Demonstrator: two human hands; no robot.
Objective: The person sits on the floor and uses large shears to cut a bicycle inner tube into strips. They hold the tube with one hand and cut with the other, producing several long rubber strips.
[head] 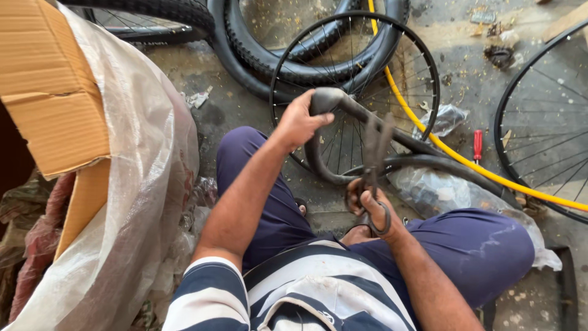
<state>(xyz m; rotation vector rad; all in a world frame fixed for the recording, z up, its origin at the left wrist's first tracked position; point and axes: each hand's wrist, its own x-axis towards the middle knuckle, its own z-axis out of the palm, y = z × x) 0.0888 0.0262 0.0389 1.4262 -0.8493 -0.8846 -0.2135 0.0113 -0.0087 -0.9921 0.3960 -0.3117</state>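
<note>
While I sit on the concrete floor (245, 104) with my knees spread, my left hand (298, 122) is closed over the bent top of a dark rubber inner tube (334, 101), thumb hooked over the fold. My right hand (373, 205) is clamped on the loop handles of a pair of large scissors (375, 159) — blades pointing up and standing a little apart, right beside the tube's slanting length. From my left hand the tube curves down in a loop between my knees and also trails off to my right, along the floor.

Behind the tube lies a spoked bicycle rim (355, 79), with black tyres (269, 61) stacked beyond it. A yellow hose (453, 153) crosses the floor on my right, a red-handled screwdriver (478, 146) just beside it, and another rim (539, 129) past that. On my left stands a cardboard box (49, 92) against a clear plastic sack (141, 159).
</note>
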